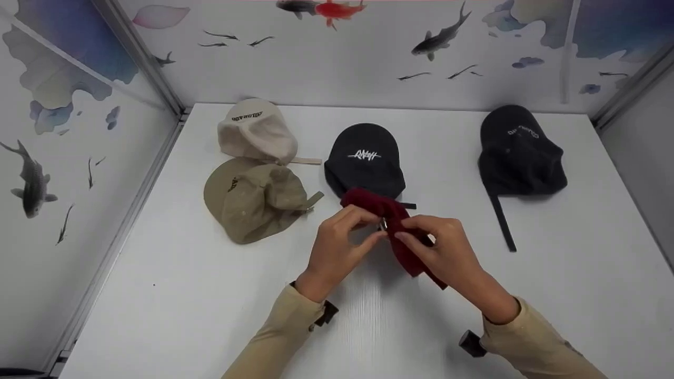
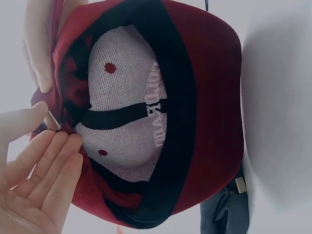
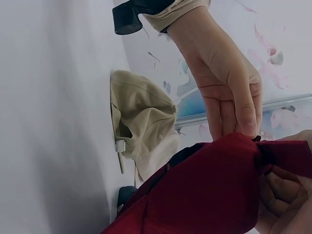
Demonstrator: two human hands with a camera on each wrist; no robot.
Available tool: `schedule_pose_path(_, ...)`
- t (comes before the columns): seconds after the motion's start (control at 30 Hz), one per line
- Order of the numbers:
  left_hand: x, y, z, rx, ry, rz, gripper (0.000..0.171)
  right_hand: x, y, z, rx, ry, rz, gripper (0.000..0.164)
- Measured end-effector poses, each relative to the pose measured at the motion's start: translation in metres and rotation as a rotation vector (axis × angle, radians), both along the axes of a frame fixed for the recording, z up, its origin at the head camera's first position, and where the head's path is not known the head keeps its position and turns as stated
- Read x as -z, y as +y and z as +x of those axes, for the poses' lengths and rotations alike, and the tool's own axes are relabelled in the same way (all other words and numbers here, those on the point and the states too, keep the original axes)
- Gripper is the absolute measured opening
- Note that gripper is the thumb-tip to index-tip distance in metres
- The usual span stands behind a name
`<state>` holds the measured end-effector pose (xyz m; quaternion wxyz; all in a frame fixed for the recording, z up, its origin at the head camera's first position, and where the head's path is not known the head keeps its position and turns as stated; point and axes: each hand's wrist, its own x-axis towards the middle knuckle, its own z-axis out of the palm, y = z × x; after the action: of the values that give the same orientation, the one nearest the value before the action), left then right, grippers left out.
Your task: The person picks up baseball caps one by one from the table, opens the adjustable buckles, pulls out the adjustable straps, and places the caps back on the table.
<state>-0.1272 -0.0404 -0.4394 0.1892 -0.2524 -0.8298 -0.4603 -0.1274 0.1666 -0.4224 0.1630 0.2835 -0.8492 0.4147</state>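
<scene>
A dark red cap is held over the front middle of the table by both hands. Its mesh-lined inside and dark sweatband face the left wrist view. My left hand pinches the metal buckle at the cap's back between thumb and fingertips. On the other side of the buckle, my right hand grips the red strap and the fabric beside it. The right hand's palm is partly hidden behind the cap in the right wrist view.
Behind the red cap lies a black cap with white lettering. To the left are a cream cap and an olive cap, close together. Another black cap, its strap hanging forward, lies at the right. Printed panels stand around the white table.
</scene>
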Motion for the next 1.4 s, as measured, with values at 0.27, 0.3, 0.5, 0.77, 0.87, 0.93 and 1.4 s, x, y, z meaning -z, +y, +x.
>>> schedule_pose_path(0.27,-0.0015,-0.0016,-0.0003,0.004,-0.01,0.014,0.02,-0.0003,0.001,-0.0011,0.003,-0.013,-0.015,0.015)
schedule_pose_path(0.3,-0.0014,-0.0017,-0.0003,0.007,-0.014,0.02,0.02,-0.0001,0.0011,-0.0012,0.003,-0.018,-0.021,0.015)
schedule_pose_path(0.5,0.0015,-0.0016,-0.0002,0.035,-0.036,0.072,0.016,0.0018,0.0021,-0.0013,-0.009,-0.074,-0.066,0.015)
schedule_pose_path(0.77,0.0026,0.001,0.0013,0.051,-0.067,0.078,0.01,0.0015,0.0017,-0.0018,0.002,-0.113,-0.037,0.02)
schedule_pose_path(0.87,0.0017,0.0034,0.0021,0.065,-0.077,0.083,0.009,0.0022,0.0017,-0.002,0.013,-0.112,-0.021,0.023)
schedule_pose_path(0.93,0.0012,0.0049,0.0025,0.071,-0.074,0.083,0.009,0.0026,0.0017,-0.0021,0.023,-0.104,-0.015,0.023)
schedule_pose_path(1.4,0.0051,0.0079,-0.0016,-0.087,0.021,0.012,0.032,0.0041,0.0044,-0.0018,0.073,-0.092,-0.044,0.022)
